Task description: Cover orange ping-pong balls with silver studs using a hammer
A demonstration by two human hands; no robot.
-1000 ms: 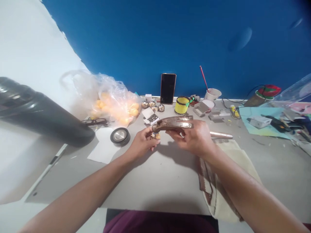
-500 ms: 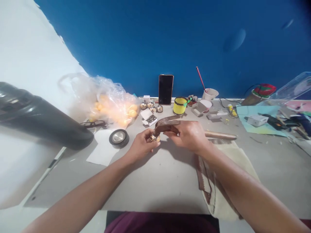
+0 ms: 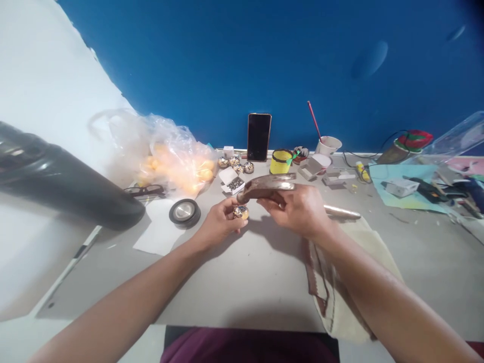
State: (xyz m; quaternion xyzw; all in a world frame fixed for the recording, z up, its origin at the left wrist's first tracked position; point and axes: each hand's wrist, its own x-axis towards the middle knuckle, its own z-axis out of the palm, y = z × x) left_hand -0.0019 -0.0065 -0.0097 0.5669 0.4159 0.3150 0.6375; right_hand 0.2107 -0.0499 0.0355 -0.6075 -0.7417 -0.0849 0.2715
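Note:
Between the thumb and fingers of my left hand [image 3: 219, 222] is a small orange ball [image 3: 241, 212] covered in shiny metal tacks. My right hand [image 3: 302, 209] is closed round a rusty claw hammer [image 3: 264, 185]. The hammer's striking end is just above the ball, by my left fingertips; whether it touches cannot be made out. Its handle sticks out to the right of my hand. Behind the hands stands an open white box [image 3: 233, 182] holding small metal tacks. Several similar studded balls [image 3: 236, 162] sit beyond it.
A plastic bag of orange balls [image 3: 177, 161] lies at the back left, with a round black-rimmed object [image 3: 184, 214] nearer. A phone [image 3: 259, 137] leans on the blue wall. Right of it are a yellow container [image 3: 280, 162] and a white cup [image 3: 327, 145]. A beige cloth [image 3: 355, 272] lies under my right forearm.
The hammer head has tilted, its claw side dropping level and turning more toward me. More of the studded ball's top shows now. My left hand keeps its grip.

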